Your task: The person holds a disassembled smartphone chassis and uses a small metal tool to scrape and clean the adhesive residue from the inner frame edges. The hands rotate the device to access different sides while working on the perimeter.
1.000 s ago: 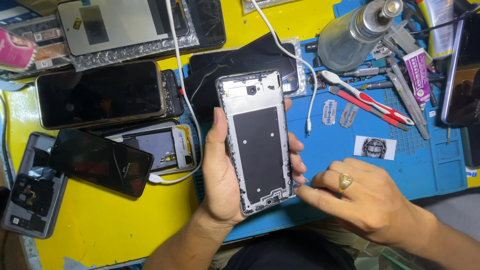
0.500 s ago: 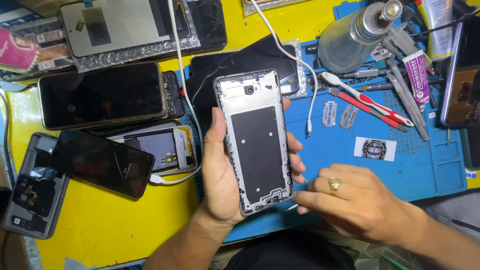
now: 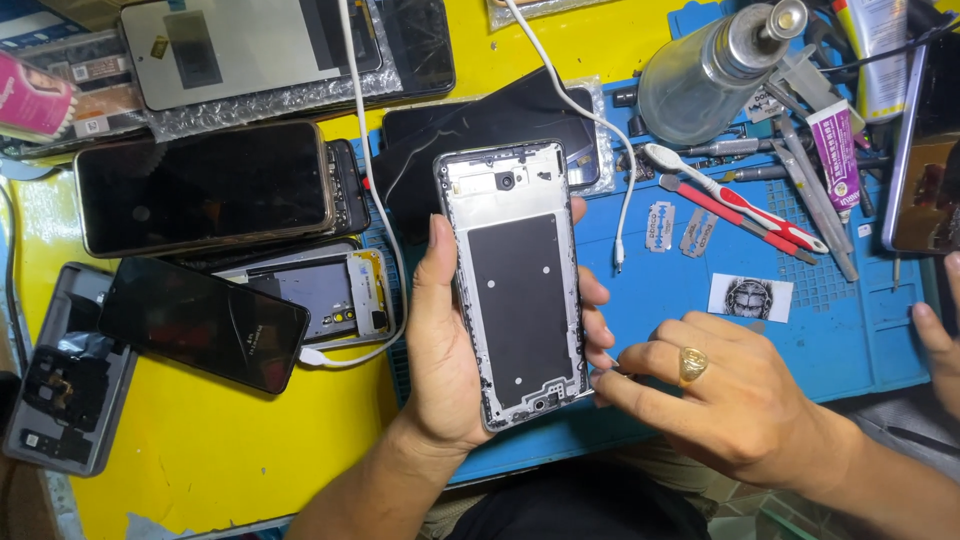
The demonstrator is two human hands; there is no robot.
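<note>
at the far left edge, about nine o'clock, a grey opened phone shell (image 3: pixel 62 395) lies on the yellow table (image 3: pixel 200 450), with a dark phone (image 3: pixel 200 322) tilted just beside it. above them, toward ten o'clock, a larger black phone (image 3: pixel 205 185) sits on a stack, and a loose screen panel (image 3: pixel 250 45) lies at eleven o'clock near the top edge. a white cable (image 3: pixel 365 180) runs down between these and the centre. the only bare stretch of yellow is at seven o'clock, below the dark phone.

in the middle, the left hand (image 3: pixel 445 350) is wrapped around a stripped phone frame (image 3: pixel 520 280), thumb along its left edge, fingertips showing past its right edge; the frame stands upright over the near edge of the blue work mat (image 3: pixel 830 340). the right hand (image 3: pixel 720 395), wearing a ring, has thumb and forefinger pinched together at the frame's lower right corner; whether they grip anything there i cannot tell.

to the right, at one to two o'clock, a toothbrush (image 3: pixel 735 195), two razor blades (image 3: pixel 680 225) and a metal bottle (image 3: pixel 715 70) crowd the mat's top. open mat lies around a small sticker (image 3: pixel 750 297) at three o'clock. another person's fingers (image 3: pixel 935 335) touch the right edge.
</note>
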